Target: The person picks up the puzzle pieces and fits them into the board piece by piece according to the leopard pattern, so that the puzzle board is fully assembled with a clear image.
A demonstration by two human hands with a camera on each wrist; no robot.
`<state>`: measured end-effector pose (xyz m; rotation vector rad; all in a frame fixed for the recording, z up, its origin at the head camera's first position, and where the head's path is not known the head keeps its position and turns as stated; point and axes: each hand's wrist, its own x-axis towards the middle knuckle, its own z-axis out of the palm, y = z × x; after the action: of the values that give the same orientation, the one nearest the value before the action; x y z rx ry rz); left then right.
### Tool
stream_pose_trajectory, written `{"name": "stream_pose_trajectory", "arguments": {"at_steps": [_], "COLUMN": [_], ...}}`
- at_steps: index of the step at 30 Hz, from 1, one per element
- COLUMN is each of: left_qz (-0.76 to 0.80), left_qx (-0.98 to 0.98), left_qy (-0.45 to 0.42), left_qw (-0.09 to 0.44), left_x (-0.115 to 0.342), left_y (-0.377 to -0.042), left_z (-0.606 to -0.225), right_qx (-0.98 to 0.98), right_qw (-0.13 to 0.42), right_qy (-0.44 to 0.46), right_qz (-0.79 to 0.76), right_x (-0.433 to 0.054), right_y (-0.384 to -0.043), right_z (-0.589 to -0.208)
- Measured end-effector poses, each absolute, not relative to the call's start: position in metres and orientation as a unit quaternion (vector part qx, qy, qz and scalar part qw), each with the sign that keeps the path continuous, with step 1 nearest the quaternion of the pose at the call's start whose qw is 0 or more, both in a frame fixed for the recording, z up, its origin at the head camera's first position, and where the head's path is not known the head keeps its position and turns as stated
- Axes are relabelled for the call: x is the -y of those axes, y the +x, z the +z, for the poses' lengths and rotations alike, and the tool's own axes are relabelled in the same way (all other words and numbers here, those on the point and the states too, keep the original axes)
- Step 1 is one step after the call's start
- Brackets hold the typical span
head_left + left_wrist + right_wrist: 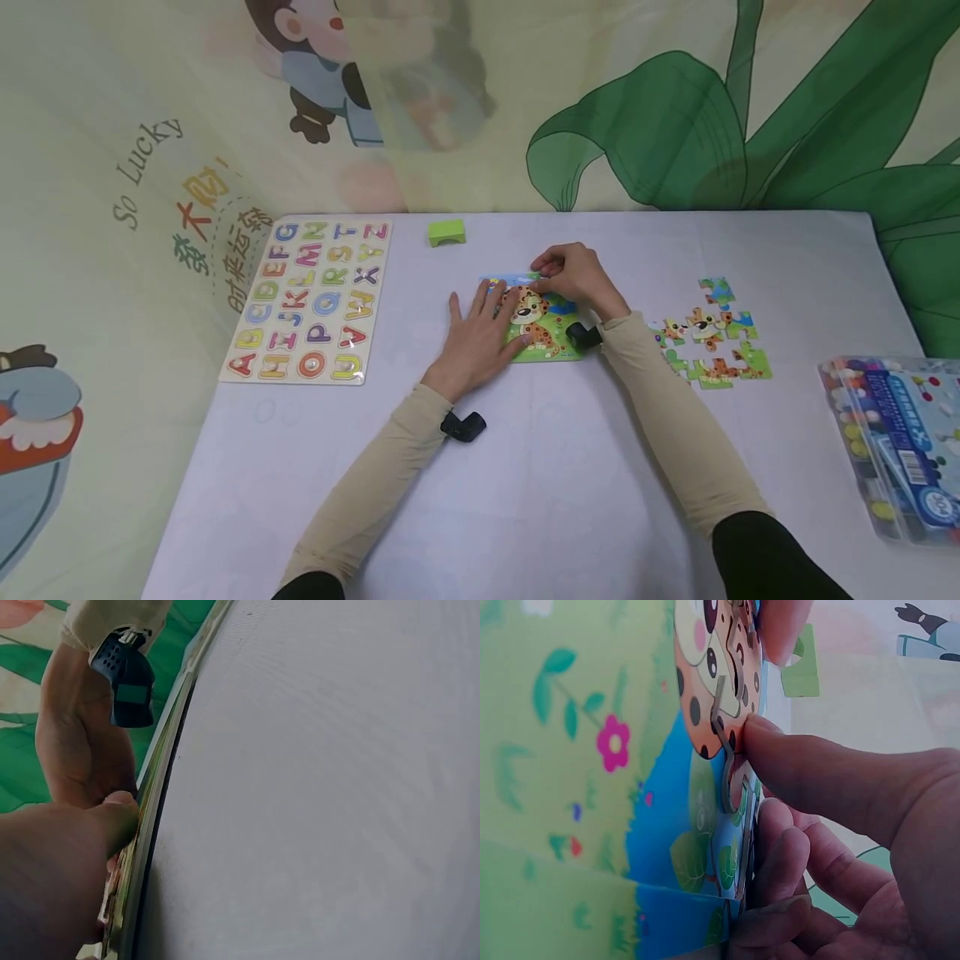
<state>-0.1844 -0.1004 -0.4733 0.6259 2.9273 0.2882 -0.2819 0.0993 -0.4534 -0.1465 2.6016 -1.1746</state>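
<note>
A leopard picture puzzle (pixel 561 348) lies on the table between both hands. My left hand (pixel 480 337) rests on its left part with fingers spread, the thumb along the lower edge. At the puzzle's upper edge, my right hand (pixel 579 277) pinches a puzzle piece (pixel 735 791) between thumb and curled fingers. The right wrist view shows the thumb (pixel 802 761) against the spotted head part, where cut edges stand raised over the printed board (pixel 577 810). Fingers partly hide the piece. Loose puzzle pieces (pixel 705 327) lie beyond the right forearm, showing leopard and grass parts.
An alphabet board (pixel 307 304) with coloured letters lies at the table's left. A small green block (pixel 447 232) stands near the back edge. At the right edge is a clear plastic case (pixel 892 450) with colourful contents. A printed cloth (pixel 465 108) hangs behind the table.
</note>
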Motion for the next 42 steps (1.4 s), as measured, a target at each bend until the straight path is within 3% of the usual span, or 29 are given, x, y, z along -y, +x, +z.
{"name": "stream_pose_trajectory", "arguments": {"at_steps": [42], "left_qz": [0.113], "left_qx": [-0.964], "left_qy": [0.234], "left_qw": [0.053], "left_x": [0.0982], "left_y": [-0.1840], "left_z": [-0.4730], "right_qx": [-0.907], "right_qw": [0.128], "right_qy": [-0.051], "right_qz": [-0.398], "right_x": [-0.0934], "right_y": [-0.2783], "right_z": [-0.4521]}}
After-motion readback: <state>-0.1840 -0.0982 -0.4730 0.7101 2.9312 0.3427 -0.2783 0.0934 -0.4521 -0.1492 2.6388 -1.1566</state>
